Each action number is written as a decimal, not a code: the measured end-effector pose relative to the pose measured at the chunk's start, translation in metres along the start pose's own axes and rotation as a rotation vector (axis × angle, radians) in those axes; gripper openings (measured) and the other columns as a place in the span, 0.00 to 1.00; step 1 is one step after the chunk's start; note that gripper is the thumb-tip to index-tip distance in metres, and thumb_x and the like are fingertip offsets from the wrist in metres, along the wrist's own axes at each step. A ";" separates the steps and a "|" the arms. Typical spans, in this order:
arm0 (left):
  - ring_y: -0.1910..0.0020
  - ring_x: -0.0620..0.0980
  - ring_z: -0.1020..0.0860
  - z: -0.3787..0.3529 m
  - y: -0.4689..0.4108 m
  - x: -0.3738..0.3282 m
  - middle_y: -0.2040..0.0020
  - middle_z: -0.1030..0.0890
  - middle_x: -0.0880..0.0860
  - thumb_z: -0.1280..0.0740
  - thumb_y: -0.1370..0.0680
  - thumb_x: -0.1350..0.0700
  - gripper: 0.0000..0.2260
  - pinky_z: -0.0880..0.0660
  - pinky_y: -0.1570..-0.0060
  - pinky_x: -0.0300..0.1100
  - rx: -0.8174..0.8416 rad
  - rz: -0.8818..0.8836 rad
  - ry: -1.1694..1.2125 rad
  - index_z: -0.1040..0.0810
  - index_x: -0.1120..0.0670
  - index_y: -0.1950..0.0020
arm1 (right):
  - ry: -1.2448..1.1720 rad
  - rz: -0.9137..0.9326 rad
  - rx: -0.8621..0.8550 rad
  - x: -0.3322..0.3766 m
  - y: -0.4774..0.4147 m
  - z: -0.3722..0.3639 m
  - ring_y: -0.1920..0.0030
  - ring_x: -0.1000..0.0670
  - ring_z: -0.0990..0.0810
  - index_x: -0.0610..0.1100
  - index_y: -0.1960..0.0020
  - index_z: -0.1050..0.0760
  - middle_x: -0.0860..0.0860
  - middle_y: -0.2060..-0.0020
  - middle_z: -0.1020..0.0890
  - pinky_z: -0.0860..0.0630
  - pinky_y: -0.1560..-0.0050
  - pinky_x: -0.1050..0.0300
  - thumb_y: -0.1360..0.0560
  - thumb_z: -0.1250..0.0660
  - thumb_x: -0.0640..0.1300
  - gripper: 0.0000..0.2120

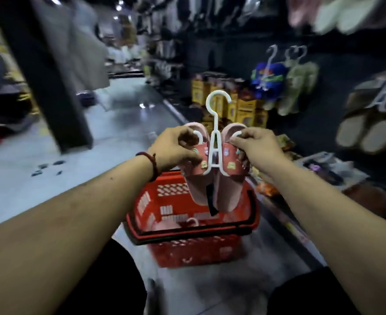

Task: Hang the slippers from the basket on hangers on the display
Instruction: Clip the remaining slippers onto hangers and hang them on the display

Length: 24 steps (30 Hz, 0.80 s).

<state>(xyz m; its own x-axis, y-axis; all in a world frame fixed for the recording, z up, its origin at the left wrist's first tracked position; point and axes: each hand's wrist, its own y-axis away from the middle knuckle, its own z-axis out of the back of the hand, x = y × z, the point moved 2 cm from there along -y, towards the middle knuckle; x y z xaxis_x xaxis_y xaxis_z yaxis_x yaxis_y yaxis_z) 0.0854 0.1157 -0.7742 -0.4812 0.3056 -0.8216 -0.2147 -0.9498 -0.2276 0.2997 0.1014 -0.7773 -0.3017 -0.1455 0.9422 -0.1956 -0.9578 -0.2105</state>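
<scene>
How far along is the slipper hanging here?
Done: blue slippers and a pale green pair hang on the display. In hand: left hand and right hand grip pink slippers fitted on a white hanger above the red basket. Remaining: hooking it up; another hanger hook shows in the basket.

Dim shop, lit by small ceiling lamps (118, 6) far beyond the red basket (210, 230). Motion blur smears everything around it; edges bow.
</scene>
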 end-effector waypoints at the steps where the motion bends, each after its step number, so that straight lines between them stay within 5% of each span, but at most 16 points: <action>1: 0.53 0.44 0.18 0.010 0.002 0.014 0.52 0.17 0.46 0.15 0.41 0.53 0.25 0.20 0.46 0.46 0.032 0.018 -0.024 0.19 0.46 0.48 | -0.023 -0.004 0.028 -0.005 -0.005 -0.017 0.77 0.50 0.29 0.44 0.63 0.24 0.48 0.76 0.26 0.33 0.72 0.57 0.23 0.30 0.38 0.11; 3: 0.46 0.45 0.19 0.026 0.009 0.044 0.43 0.19 0.45 0.14 0.41 0.51 0.36 0.22 0.39 0.45 0.092 0.077 -0.155 0.24 0.45 0.36 | -0.069 -0.020 0.082 -0.020 -0.015 -0.055 0.75 0.51 0.31 0.44 0.62 0.26 0.48 0.75 0.27 0.34 0.72 0.56 0.22 0.33 0.38 0.11; 6: 0.46 0.50 0.22 0.034 0.017 0.086 0.39 0.24 0.47 0.15 0.37 0.52 0.43 0.26 0.44 0.40 0.146 0.157 -0.427 0.36 0.45 0.29 | -0.116 -0.052 0.134 -0.047 -0.026 -0.103 0.74 0.52 0.32 0.47 0.62 0.28 0.50 0.74 0.28 0.35 0.72 0.59 0.21 0.34 0.37 0.12; 10: 0.48 0.52 0.21 0.030 0.014 0.148 0.43 0.23 0.49 0.19 0.36 0.56 0.36 0.25 0.51 0.42 0.058 0.161 -0.471 0.34 0.46 0.34 | -0.090 -0.080 0.166 -0.084 -0.044 -0.146 0.77 0.58 0.30 0.47 0.63 0.26 0.56 0.78 0.26 0.34 0.73 0.63 0.21 0.33 0.39 0.12; 14: 0.45 0.54 0.23 0.019 -0.007 0.172 0.42 0.23 0.53 0.21 0.35 0.55 0.29 0.24 0.46 0.46 -0.080 0.159 -0.416 0.27 0.54 0.38 | 0.009 -0.112 0.257 -0.109 -0.063 -0.161 0.77 0.54 0.29 0.45 0.60 0.25 0.52 0.76 0.26 0.32 0.74 0.60 0.20 0.34 0.39 0.09; 18: 0.46 0.51 0.24 0.016 -0.045 0.178 0.41 0.24 0.52 0.22 0.33 0.55 0.30 0.31 0.49 0.39 -0.220 0.214 -0.305 0.27 0.54 0.34 | 0.133 -0.126 0.363 -0.128 -0.068 -0.156 0.77 0.55 0.30 0.39 0.53 0.22 0.54 0.78 0.25 0.33 0.73 0.61 0.20 0.34 0.38 0.04; 24: 0.48 0.55 0.22 0.024 -0.058 0.203 0.41 0.23 0.52 0.23 0.30 0.51 0.31 0.28 0.50 0.43 -0.303 0.300 -0.283 0.34 0.44 0.31 | 0.133 -0.180 0.327 -0.144 -0.075 -0.149 0.78 0.55 0.30 0.36 0.51 0.21 0.51 0.77 0.25 0.33 0.73 0.59 0.21 0.33 0.38 0.05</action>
<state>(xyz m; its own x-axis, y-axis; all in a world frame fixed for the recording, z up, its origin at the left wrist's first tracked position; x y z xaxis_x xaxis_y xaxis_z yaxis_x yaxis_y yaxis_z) -0.0207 0.2341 -0.9154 -0.7042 -0.0168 -0.7098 0.2037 -0.9625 -0.1792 0.2194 0.2313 -0.9363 -0.4120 0.0449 0.9101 0.0444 -0.9966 0.0693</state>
